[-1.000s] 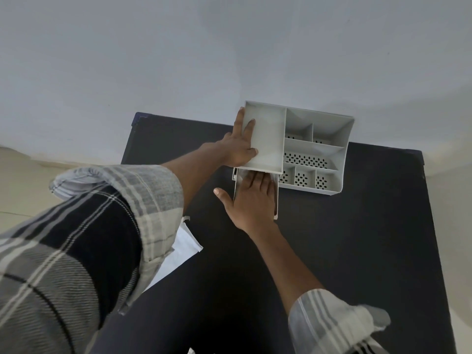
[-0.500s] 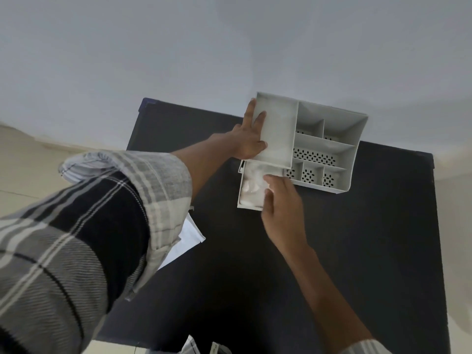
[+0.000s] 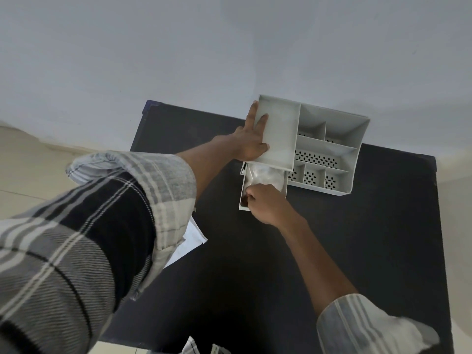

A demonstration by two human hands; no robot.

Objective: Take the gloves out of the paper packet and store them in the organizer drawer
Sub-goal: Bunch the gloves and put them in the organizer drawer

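Observation:
The grey organizer (image 3: pixel 329 149) stands at the far edge of the black table (image 3: pixel 357 238). Its drawer (image 3: pixel 242 200) is pulled out toward me under the left part. Translucent, crumpled gloves (image 3: pixel 268 175) lie inside it. My left hand (image 3: pixel 251 141) is pressed flat against the organizer's left side, thumb on its flat top, holding it. My right hand (image 3: pixel 265 203) is curled over the drawer's near end, fingertips pinched on the near end of the gloves. The white paper packet (image 3: pixel 191 238) lies on the table, half hidden under my left sleeve.
The organizer's right half has several open compartments (image 3: pixel 316 159) with perforated floors. A pale wall (image 3: pixel 229 60) rises right behind the table. Beige floor (image 3: pixel 30 162) shows at the left. Some small items (image 3: pixel 217 350) poke in at the bottom edge.
My right hand has gone from lying flat over the drawer to curling its fingers at the drawer's near end, uncovering the gloves. My left hand stays on the organizer.

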